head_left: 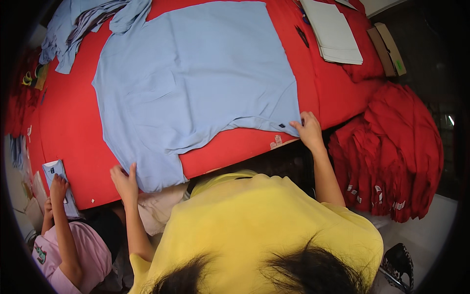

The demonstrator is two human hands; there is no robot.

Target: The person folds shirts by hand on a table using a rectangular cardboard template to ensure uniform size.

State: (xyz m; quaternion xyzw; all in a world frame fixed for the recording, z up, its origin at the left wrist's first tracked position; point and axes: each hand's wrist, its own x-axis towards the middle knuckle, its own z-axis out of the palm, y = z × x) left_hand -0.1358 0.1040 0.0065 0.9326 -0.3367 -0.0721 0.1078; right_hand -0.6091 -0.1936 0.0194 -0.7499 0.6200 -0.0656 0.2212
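A light blue shirt (196,73) lies spread on the red-covered table (230,152), with a small dark label near its front right corner. My right hand (309,132) is at that corner, thumb and fingers closed on the cloth. Beside the sleeve end, at the table's front left edge, my left hand (125,184) has its thumb and fingers apart. Its thumb reaches the edge of the sleeve. Some creases run across the shirt's left part.
More blue garments (88,29) are heaped at the far left. White sheets (335,32) and dark snips (302,36) lie far right, near a cardboard box (387,49). Red garments (391,152) hang off the right side. At left, a co-worker's hands (58,188) handle a folded blue garment (53,169).
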